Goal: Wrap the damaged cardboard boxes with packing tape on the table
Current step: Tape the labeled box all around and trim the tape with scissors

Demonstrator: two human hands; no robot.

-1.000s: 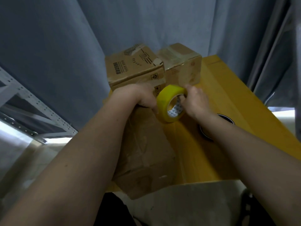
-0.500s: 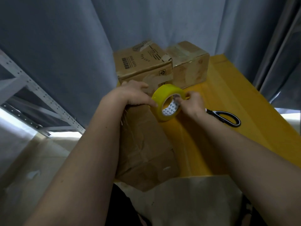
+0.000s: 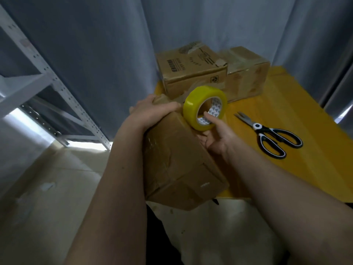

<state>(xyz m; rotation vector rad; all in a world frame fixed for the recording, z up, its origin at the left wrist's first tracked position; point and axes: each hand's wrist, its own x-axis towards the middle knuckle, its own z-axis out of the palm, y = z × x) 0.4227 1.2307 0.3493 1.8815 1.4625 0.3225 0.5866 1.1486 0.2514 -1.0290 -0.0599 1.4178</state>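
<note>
Head view: left hand [image 3: 152, 109] grips box [image 3: 177, 159] overhanging table [image 3: 305, 115] edge; right hand [image 3: 217, 136] grasps tape roll [image 3: 205, 107].

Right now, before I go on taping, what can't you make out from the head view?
- Tape roll: its free end is not discernible; it is unclear whether it sticks to the near box.
- Near box: left side hidden by the left forearm; left hand covers its far corner.
- Printed text on the back-left box: too small.
- Right hand: fingers partly behind the roll.
</note>
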